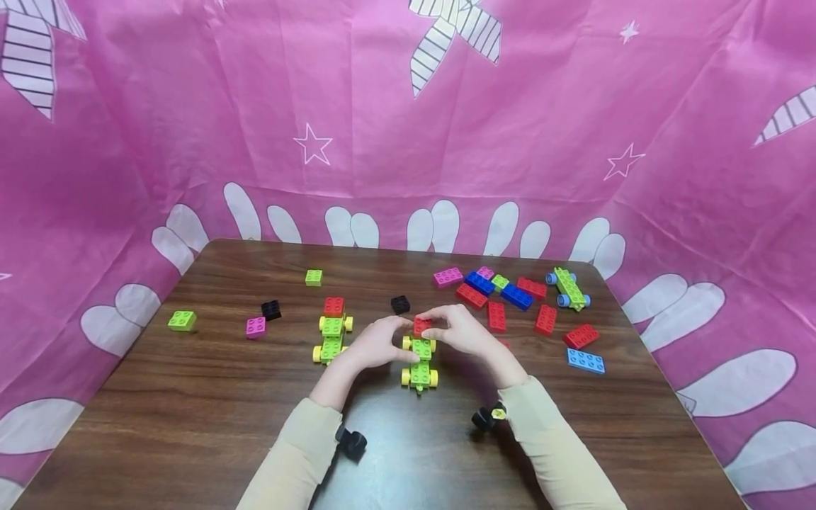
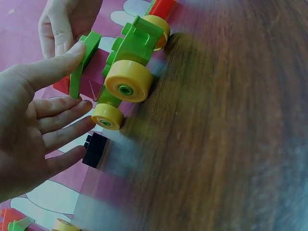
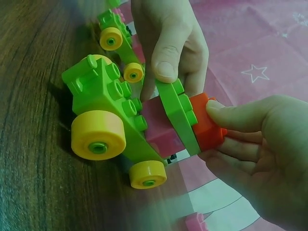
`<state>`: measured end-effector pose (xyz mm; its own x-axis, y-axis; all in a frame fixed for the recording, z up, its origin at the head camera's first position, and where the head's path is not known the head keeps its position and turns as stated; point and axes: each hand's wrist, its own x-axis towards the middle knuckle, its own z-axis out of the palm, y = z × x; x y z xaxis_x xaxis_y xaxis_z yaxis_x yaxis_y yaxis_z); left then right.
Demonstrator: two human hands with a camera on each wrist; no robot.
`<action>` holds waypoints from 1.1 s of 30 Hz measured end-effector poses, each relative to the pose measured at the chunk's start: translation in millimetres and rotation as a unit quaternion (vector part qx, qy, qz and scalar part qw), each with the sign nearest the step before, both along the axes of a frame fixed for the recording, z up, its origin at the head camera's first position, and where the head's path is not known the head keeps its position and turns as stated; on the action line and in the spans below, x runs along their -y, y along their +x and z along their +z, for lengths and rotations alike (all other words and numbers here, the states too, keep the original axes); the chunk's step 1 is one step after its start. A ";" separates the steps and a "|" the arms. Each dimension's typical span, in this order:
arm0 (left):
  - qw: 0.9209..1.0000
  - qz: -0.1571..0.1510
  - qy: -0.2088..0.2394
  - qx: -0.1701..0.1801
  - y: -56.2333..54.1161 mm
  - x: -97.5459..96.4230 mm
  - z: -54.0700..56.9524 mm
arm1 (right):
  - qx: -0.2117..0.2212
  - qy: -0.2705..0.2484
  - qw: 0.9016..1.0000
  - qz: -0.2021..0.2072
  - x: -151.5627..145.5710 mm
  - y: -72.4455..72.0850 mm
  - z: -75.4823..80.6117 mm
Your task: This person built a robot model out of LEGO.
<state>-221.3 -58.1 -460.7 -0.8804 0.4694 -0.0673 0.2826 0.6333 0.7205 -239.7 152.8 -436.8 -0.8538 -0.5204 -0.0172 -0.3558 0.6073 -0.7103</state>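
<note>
Pinching a red brick (image 3: pixel 207 131) between thumb and curled fingers, the right hand (image 1: pixel 464 329) held it over the far end of the green wheeled base (image 1: pixel 421 372). There a pink brick (image 3: pixel 161 127) stood on the base, and a thin green brick (image 3: pixel 174 113) lay on the pink one, with the red brick against its studded face. The left hand (image 1: pixel 378 345), on the left side of the base, gripped the green brick by its two ends, thumb at one and forefinger at the other, the remaining fingers loosely extended. Whether the red brick was fully seated could not be told.

The likeliest trouble was leverage: the stack rose at the base's far end, so a hard or crooked push might have tipped the base or popped the pink brick loose. The yellow wheels (image 3: pixel 89 137) could have rolled too, as neither hand appeared to hold the base itself. A slipping left thumb might have let the green brick twist under pressure. A second car (image 1: pixel 331 327), left of the base, stood close enough for the left wrist to knock it.
</note>
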 end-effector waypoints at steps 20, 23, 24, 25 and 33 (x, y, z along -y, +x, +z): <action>1.000 0.005 0.003 0.009 0.0 0.1 -0.2 | 0.015 -0.018 0.999 -0.031 -0.9 -2.5 -4.0; 1.000 0.005 0.001 0.009 -0.3 -0.1 -0.8 | 0.018 -0.014 0.999 -0.034 -0.7 -2.9 -3.6; 1.000 0.005 0.000 0.010 -0.3 -0.2 -1.1 | 0.018 -0.014 0.999 -0.034 -0.7 -3.1 -3.7; 1.000 0.005 0.000 0.010 -0.4 -0.2 -1.3 | 0.019 -0.013 0.999 -0.035 -0.7 -3.3 -3.8; 1.000 0.001 0.002 0.009 -1.0 0.0 -1.2 | 0.014 -0.014 0.999 -0.032 -0.4 -3.8 -3.7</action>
